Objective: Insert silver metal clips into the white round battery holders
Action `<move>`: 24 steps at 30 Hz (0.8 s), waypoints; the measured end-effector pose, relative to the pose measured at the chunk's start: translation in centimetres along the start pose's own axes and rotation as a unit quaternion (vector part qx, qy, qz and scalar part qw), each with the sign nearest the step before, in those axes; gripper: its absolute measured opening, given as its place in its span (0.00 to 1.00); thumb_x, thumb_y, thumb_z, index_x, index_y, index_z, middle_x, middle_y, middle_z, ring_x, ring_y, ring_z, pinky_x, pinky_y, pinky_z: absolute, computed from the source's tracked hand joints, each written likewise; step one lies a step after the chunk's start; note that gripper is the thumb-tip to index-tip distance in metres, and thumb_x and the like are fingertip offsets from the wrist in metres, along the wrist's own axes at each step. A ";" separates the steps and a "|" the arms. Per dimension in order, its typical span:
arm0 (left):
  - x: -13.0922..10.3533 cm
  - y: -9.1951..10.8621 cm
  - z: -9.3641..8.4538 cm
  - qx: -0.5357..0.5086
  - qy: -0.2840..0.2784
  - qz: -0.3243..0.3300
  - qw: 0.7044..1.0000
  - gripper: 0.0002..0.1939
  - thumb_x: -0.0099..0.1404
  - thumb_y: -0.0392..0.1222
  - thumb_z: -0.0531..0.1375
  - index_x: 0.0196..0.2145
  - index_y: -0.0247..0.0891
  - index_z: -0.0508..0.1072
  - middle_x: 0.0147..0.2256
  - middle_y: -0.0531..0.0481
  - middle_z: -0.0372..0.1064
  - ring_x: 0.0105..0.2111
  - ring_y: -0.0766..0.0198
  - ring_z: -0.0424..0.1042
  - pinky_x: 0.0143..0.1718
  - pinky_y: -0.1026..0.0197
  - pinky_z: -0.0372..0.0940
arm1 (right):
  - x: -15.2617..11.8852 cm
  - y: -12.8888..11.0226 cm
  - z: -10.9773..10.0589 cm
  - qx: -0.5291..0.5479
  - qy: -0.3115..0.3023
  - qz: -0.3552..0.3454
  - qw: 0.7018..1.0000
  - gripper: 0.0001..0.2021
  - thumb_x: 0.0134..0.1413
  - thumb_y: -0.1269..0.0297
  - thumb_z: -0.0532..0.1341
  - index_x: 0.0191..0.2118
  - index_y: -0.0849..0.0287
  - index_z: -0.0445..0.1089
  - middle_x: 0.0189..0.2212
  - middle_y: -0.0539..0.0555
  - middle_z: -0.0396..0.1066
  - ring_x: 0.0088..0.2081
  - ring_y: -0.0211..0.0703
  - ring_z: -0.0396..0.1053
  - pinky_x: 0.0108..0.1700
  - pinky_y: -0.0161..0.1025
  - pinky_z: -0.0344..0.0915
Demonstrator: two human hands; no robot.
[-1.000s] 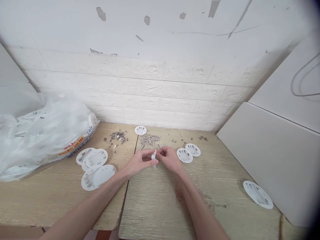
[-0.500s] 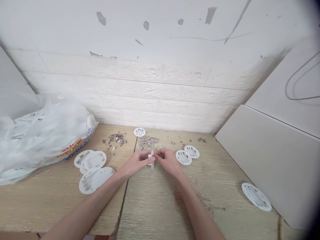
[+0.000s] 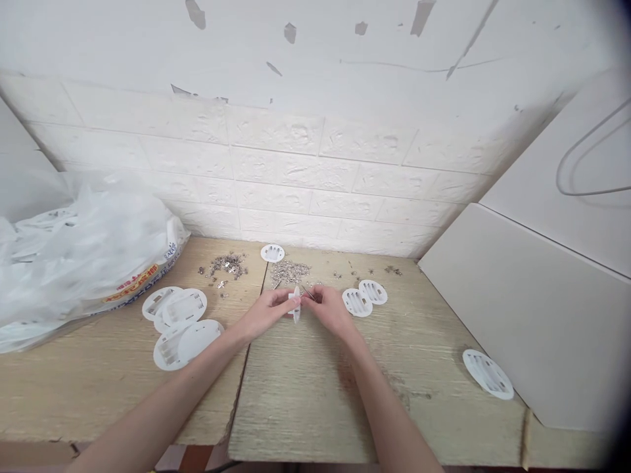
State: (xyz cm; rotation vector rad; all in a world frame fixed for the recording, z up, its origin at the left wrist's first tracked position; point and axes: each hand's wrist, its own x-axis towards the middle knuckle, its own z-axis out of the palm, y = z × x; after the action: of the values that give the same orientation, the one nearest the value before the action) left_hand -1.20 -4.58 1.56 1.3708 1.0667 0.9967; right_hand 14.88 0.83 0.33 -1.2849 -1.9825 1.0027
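White round holder [image 3: 296,314] stands on edge between the two hands, just above the table [image 3: 305,394]. The left hand [image 3: 267,313] grasps it, thumb stretched toward the disc, the other fingers partly hidden. The right hand [image 3: 331,309] pinches a thin metal tool [image 3: 308,293] that slants up leftward; its fingertips are close to the disc, contact unclear. Both forearms reach forward from the lower edge, angling inward until the hands nearly meet.
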 end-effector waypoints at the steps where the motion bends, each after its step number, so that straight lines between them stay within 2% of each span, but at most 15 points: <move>1: 0.0 -0.1 0.0 -0.003 0.007 -0.003 1.000 0.19 0.58 0.55 0.57 0.40 0.41 0.77 0.38 0.48 0.73 0.39 0.57 0.69 0.43 0.58 0.64 | 0.0 0.0 0.0 0.004 -0.003 0.000 1.000 0.10 0.46 0.60 0.58 0.23 0.61 0.66 0.21 0.48 0.64 0.25 0.36 0.59 0.28 0.33 0.54; 8: 0.2 -0.6 -0.1 -0.029 0.038 -0.018 0.999 0.18 0.59 0.55 0.57 0.35 0.39 0.77 0.34 0.48 0.73 0.39 0.57 0.69 0.44 0.58 0.64 | -0.1 -0.1 -0.1 0.027 -0.026 0.004 0.999 0.10 0.46 0.59 0.58 0.27 0.61 0.69 0.22 0.48 0.66 0.26 0.36 0.60 0.28 0.33 0.55; 13: 0.5 -1.1 -0.1 -0.072 0.061 -0.021 0.995 0.20 0.57 0.56 0.58 0.34 0.36 0.76 0.35 0.46 0.72 0.39 0.56 0.69 0.45 0.56 0.64 | 0.0 0.0 -0.6 0.033 -0.021 -0.010 0.999 0.14 0.55 0.58 0.52 0.30 0.62 0.70 0.22 0.49 0.67 0.22 0.35 0.59 0.28 0.33 0.56; 16: 0.5 -1.2 -0.2 -0.089 0.104 -0.031 0.990 0.22 0.55 0.57 0.59 0.36 0.34 0.75 0.37 0.44 0.72 0.41 0.55 0.68 0.46 0.55 0.63 | -0.1 0.0 -0.8 -0.019 0.002 -0.054 0.998 0.14 0.58 0.63 0.50 0.39 0.61 0.71 0.24 0.50 0.70 0.24 0.36 0.63 0.31 0.33 0.57; 18: 0.6 -1.2 -0.2 -0.109 0.122 -0.031 0.986 0.23 0.55 0.57 0.60 0.37 0.32 0.75 0.37 0.43 0.72 0.42 0.56 0.68 0.46 0.55 0.63 | -0.2 -0.1 -0.9 -0.068 -0.005 -0.092 0.993 0.14 0.59 0.65 0.50 0.42 0.59 0.71 0.25 0.50 0.72 0.27 0.37 0.65 0.34 0.34 0.57; 21: 0.7 -1.2 -0.2 -0.145 0.132 -0.027 0.980 0.23 0.54 0.57 0.61 0.36 0.31 0.74 0.37 0.43 0.72 0.41 0.57 0.68 0.47 0.55 0.62 | -0.4 -0.3 -0.8 -0.124 -0.023 -0.125 0.984 0.14 0.58 0.67 0.51 0.41 0.56 0.73 0.26 0.50 0.73 0.29 0.39 0.66 0.35 0.34 0.56; 24: 0.7 -1.2 -0.2 -0.158 0.128 -0.028 0.979 0.23 0.54 0.57 0.61 0.35 0.32 0.75 0.36 0.43 0.72 0.41 0.57 0.68 0.47 0.54 0.62 | -0.6 -0.5 -0.8 -0.148 -0.026 -0.128 0.980 0.14 0.57 0.67 0.51 0.39 0.55 0.74 0.27 0.50 0.73 0.30 0.40 0.67 0.34 0.34 0.56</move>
State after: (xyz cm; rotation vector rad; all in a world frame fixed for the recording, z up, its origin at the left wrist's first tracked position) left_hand -1.30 -3.81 0.42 0.9686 1.0728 1.2654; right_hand 15.44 0.38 1.16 -1.1210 -2.3324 0.6404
